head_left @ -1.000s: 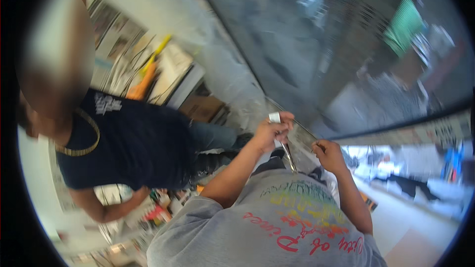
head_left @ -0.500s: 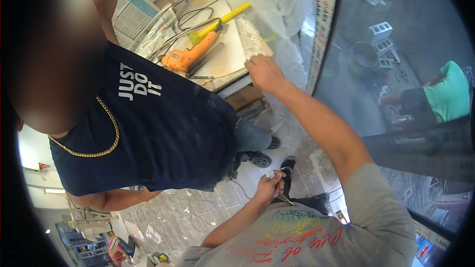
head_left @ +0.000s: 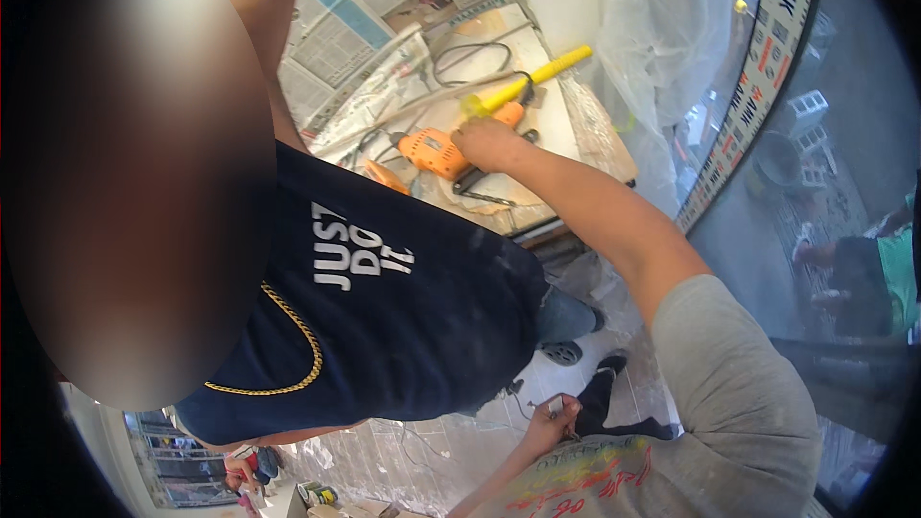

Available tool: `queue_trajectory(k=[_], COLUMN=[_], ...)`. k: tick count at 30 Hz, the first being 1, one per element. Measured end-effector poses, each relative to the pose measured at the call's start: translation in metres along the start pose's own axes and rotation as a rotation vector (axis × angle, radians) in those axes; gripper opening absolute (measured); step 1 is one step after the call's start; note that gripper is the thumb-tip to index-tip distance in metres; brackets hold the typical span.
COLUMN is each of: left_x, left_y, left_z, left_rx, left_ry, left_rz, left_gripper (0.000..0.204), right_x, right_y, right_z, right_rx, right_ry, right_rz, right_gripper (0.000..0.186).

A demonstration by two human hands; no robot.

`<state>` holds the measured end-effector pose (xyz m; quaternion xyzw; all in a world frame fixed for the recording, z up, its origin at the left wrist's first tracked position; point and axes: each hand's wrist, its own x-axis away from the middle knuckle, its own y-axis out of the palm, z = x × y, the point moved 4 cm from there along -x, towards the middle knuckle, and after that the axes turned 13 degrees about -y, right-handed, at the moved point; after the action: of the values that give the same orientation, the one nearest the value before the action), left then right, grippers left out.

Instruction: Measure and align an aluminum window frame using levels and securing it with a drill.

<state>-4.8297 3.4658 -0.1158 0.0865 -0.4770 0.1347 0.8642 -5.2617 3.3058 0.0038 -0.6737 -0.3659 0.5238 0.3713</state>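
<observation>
My right hand reaches onto a cluttered board-topped table with its fingers closed on the orange corded drill. A yellow rod-like object lies just behind the drill, with a black cable and a long drill bit nearby. Low at my front, my left hand holds a small metal tool with a whitish end; its full shape is unclear.
A co-worker in a dark sleeveless shirt stands close at my left. Plastic sheeting hangs beside a glass pane, beyond which another person and concrete blocks show. Cables cross the tiled floor; more people are farther back.
My right hand has risen from waist level to the table and onto the drill. My left hand remains low with the metal tool. The view has swung toward the table and co-worker.
</observation>
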Motion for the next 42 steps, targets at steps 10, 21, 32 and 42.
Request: queue_trajectory(k=[10,21,32,42], left_x=[0.024,0.109,0.287,0.409], left_y=[-0.036,-0.027,-0.011,-0.004], left_z=[-0.013,-0.085,-0.386,-0.588], left_rx=[0.219,0.142,0.227,0.642], left_ry=[0.049,0.246,0.194,-0.004], left_rz=[0.079,0.016,-0.188,-0.215], left_gripper=[0.013,0.018,0.024,0.028], right_x=[-0.030,0.111,0.707,0.851], right_y=[0.010,-0.069,0.035,0.014], right_z=[-0.005,-0.219,-0.743,-0.950], right_rx=[0.011,-0.715,-1.267,-1.136], right_ry=[0.150,0.327,1.098,0.969], right_rz=[-0.403,0.788,-0.079,-0.026], right_gripper=[0.066,0.056,0.010,0.029])
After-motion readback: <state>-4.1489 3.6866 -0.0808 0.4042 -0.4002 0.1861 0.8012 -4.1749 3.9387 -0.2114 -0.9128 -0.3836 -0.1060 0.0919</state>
